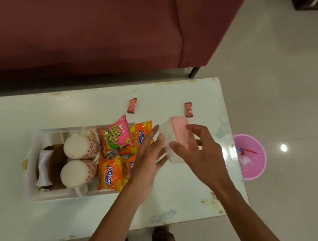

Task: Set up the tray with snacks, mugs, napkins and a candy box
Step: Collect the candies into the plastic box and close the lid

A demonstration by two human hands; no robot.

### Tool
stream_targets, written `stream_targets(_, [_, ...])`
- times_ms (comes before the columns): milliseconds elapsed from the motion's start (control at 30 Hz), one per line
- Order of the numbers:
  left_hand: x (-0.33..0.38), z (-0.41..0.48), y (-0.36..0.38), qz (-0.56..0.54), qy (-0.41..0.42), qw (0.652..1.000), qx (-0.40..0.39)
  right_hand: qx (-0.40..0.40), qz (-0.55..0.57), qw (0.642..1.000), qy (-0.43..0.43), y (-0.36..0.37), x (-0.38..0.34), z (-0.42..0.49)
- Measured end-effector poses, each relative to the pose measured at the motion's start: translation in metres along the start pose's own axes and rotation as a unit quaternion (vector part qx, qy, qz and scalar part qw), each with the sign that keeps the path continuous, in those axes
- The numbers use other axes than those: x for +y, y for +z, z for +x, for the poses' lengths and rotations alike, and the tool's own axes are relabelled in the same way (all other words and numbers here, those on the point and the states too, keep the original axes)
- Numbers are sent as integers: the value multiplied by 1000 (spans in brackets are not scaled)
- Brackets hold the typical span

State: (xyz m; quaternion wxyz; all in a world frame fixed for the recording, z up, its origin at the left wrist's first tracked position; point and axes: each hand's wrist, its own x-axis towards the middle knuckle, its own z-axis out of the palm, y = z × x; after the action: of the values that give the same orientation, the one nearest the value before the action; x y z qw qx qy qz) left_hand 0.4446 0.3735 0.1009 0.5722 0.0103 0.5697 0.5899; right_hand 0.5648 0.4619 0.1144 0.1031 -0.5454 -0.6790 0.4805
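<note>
A white tray (pixel 33 191) sits on the white table (pixel 9 122). It holds two patterned mugs (pixel 79 146) lying on their sides, several orange and pink snack packets (pixel 111 172), and a white napkin (pixel 44 168) at its left end. Over the tray's right edge my right hand (pixel 198 155) grips a translucent candy box with a pink lid (pixel 171 140), tilted. My left hand (pixel 147 159) has straight fingers that touch the box's left side. Two red candies, one (pixel 132 105) to the left and the other (pixel 188 109) to the right, lie on the table beyond the tray.
A maroon sofa (pixel 86 21) stands just past the table's far edge. A pink bin (pixel 253 158) rests on the tiled floor off the table's right end. My feet show below the near edge.
</note>
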Motion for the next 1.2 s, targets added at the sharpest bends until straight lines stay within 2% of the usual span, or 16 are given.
stream_targets(67, [23, -12, 8, -26, -4, 999, -42, -36, 1, 999, -32, -17, -33, -19])
stream_targets(167, [48, -29, 14, -99, 10, 994, -53, -57, 23, 994, -89, -31, -72, -43])
stream_targets(233, [59, -38, 12, -128, 5, 991, -46, -28, 20, 991, -130, -33, -87, -54])
stream_targets(333, [65, -46, 4, -116, 2, 993, -23, 24, 5, 982, -186, -23, -93, -65])
stream_targets(433, [64, -51, -5, -82, 14, 997, 3, 68, 16, 978, -199, -8, -87, -73])
stream_targets(600, [57, -57, -21, -38, 34, 998, 42, 98, -32, 968, -229, 13, -74, -83])
stream_targets(800, [57, -60, -29, -62, 58, 996, 26, 195, -77, 940, -269, 32, -78, -95])
stream_targets(1033, [53, -63, -40, -103, 42, 993, -44, 301, -78, 913, -264, 21, -92, -88])
stream_targets(1133, [52, -66, -44, -137, 40, 988, -64, 322, -45, 927, -186, 19, -88, -81])
stream_targets(1200, [51, -68, -46, -159, 43, 983, -80, 336, 18, 933, -125, 17, -84, -79])
